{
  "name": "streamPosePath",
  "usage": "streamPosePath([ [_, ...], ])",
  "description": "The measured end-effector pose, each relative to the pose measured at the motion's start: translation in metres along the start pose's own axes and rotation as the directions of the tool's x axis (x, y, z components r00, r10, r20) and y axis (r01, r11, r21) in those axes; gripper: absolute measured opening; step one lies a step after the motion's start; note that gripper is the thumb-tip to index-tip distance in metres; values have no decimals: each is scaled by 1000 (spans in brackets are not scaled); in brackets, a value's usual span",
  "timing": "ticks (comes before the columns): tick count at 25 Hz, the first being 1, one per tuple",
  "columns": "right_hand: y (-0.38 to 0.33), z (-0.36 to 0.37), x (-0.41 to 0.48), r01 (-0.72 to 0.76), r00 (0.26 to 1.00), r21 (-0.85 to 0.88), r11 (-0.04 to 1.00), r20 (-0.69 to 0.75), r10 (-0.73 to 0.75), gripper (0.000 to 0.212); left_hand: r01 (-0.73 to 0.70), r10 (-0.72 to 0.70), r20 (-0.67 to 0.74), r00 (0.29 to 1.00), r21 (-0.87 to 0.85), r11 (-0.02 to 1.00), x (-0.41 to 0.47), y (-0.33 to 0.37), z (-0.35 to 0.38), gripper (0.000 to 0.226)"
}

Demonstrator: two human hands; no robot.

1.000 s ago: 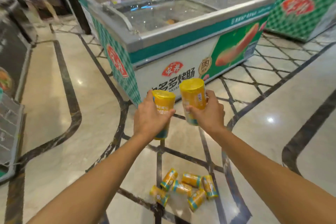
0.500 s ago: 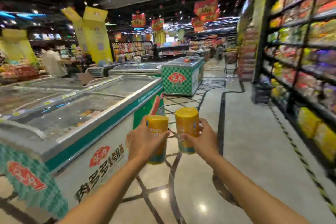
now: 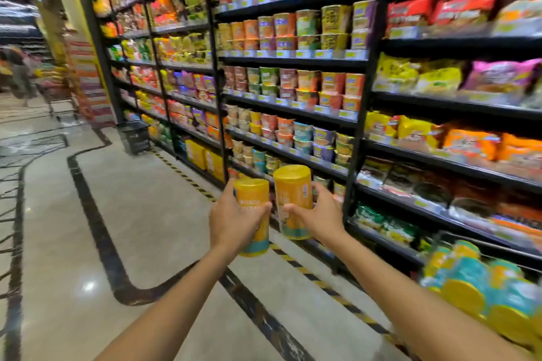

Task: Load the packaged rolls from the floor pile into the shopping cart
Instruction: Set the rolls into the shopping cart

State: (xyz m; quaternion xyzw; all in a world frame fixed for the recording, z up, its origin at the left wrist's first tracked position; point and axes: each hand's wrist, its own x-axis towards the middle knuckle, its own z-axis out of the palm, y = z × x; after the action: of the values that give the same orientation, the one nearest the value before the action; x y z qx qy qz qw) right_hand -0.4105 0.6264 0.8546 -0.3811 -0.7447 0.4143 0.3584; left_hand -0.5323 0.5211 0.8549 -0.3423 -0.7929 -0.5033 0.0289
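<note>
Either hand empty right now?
No, the left hand grips one yellow packaged roll and the right hand grips a second packaged roll, both upright.

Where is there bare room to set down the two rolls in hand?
Bare floor lies between the dark inlay stripe and the striped tape along the shelves, with more floor left of that stripe. The shelves are packed on every level, and the blurred stack of rolls at lower right fills that corner.
</note>
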Motion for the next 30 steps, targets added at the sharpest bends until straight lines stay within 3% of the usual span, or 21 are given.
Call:
streamPosePath([
  [6,77,-202,-64,-172,921,-53,984,-363,142,48,-180,204,327,923,-103,978,-92,138,128,85],
  [11,142,-352,-126,-308,796,-48,950,-560,230,58,-244,298,457,838,-174,954,-185,242,220,75],
  [14,184,-442,-164,-391,720,-41,920,-636,278,59,-246,324,526,787,-214,945,-245,299,280,87],
  [19,248,-546,-204,-502,632,-20,865,-691,351,53,-271,313,619,720,-165,948,-318,365,369,74],
  [24,319,-610,-197,-622,544,29,783,-704,458,51,-303,289,707,646,-110,947,-351,394,467,96],
  [30,417,-646,-158,-749,459,80,657,-653,603,51,-329,175,787,591,37,944,-335,390,584,101],
])
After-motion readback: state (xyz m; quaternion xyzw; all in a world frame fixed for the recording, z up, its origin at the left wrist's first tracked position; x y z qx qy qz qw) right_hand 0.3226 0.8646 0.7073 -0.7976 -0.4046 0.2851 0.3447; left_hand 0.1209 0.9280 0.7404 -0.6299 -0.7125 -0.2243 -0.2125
